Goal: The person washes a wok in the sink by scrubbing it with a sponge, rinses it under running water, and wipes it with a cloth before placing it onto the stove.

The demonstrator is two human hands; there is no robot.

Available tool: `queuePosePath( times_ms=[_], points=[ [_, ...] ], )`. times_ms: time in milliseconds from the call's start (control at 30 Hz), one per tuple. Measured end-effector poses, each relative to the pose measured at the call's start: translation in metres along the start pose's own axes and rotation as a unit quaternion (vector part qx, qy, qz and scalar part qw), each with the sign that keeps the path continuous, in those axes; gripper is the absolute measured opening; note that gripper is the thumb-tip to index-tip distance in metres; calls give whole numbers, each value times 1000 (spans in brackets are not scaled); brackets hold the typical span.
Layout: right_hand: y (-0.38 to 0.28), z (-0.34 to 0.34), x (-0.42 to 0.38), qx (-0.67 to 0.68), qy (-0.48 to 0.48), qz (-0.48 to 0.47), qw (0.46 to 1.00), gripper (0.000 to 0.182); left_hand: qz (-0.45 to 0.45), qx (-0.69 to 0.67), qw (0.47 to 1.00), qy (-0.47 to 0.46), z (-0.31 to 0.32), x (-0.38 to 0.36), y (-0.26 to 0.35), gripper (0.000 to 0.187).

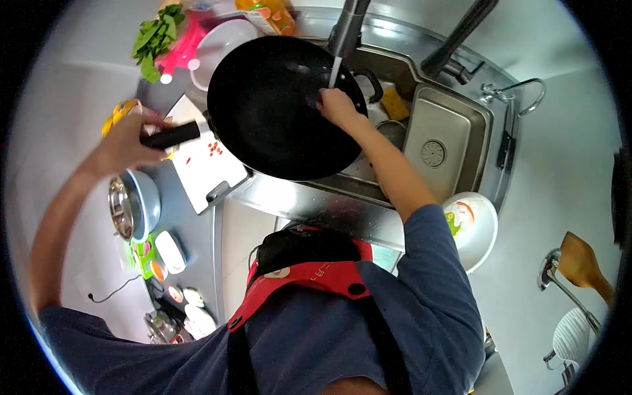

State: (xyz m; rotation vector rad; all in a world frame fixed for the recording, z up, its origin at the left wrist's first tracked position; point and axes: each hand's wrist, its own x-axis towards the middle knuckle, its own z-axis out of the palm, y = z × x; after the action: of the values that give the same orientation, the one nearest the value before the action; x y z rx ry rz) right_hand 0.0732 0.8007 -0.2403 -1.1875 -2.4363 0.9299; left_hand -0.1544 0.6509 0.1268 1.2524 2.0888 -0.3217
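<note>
A large black wok [276, 112] is held over the left basin of the sink, tilted so its inside faces me. My left hand [130, 141] grips the end of its long black handle [172, 136]. My right hand [339, 107] is inside the wok near its right rim, fingers curled; what they hold, if anything, is hidden. Just above that hand, a pale streak, seemingly water, comes down from the faucet [349, 29]. The wok's small loop handle [370, 85] points right, over the basin.
Left of the wok lies a white cutting board [207, 172] with small red pieces. Leafy greens [158, 36] and a pale bowl [224, 41] stand behind. In the sink is a yellow sponge [394, 104]. A white bowl [479, 234] sits at right; a wooden spatula [582, 263] hangs beyond.
</note>
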Motion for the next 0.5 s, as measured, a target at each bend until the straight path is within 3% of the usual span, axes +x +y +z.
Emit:
queuePosePath(
  times_ms=[100,233,333,400,500],
  points=[
    [21,-31,15,-95,-155,-15,983,16,-30,-103,994,9,55,-6,-5,48],
    [27,-57,12,-159,-169,2,973,14,-5,-154,987,50,145,2,-26,50],
    [40,-59,23,-194,-169,-4,966,10,36,-211,966,143,231,28,-39,49],
    [42,-62,32,-221,-230,21,948,12,57,-222,951,206,272,37,-20,49],
    [62,-47,36,-229,-214,28,949,10,-10,-284,944,168,304,44,-4,49]
  ],
)
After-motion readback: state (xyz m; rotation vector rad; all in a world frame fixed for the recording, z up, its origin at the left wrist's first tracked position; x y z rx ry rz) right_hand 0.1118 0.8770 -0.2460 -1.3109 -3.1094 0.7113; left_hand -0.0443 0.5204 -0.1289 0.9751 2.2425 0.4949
